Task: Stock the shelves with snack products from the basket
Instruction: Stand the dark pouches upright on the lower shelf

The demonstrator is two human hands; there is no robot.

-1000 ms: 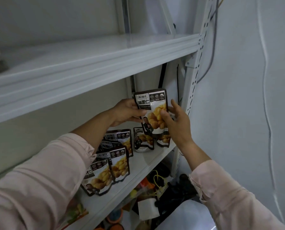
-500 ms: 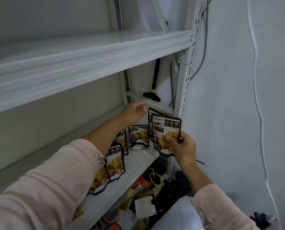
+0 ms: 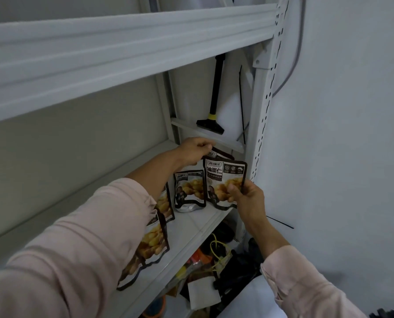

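Head view, the only one.

Right hand (image 3: 248,198): thumb and fingers (image 3: 233,188) pinch the lower right part of a chestnut snack pouch (image 3: 223,177). The pouch is upright, label outward, at the right end of the lower shelf (image 3: 191,228), close to the front edge and just beside the perforated upright (image 3: 262,125). Its bottom seam sits at about shelf level; I cannot tell whether it bears weight yet. Judgement: the low pinch leaves the label visible and lets the base be squared as it lands.

Left hand (image 3: 194,152): fingers curled over the top edge of a rear pouch (image 3: 222,155), which stands directly behind the held one and is mostly hidden by it. Judgement: this steadies the rear pouch so it does not topple while the front one goes in.

A neighbour pouch (image 3: 189,189) stands free just to the left, its silver gusset spread as a foot. More pouches (image 3: 155,239) run leftward along the front edge, partly covered by the left sleeve (image 3: 88,237). All face outward, as for display.

Also present: the upper shelf (image 3: 122,53) overhead, a black tool with a yellow collar (image 3: 214,106) behind the back edge, and clutter (image 3: 214,260) under the shelf. The basket is not in view.

Judgement: the row looks well advanced and this pouch fills the right-end slot. Risk: the light pouches stand close together, so a nudge could knock them over in a chain.
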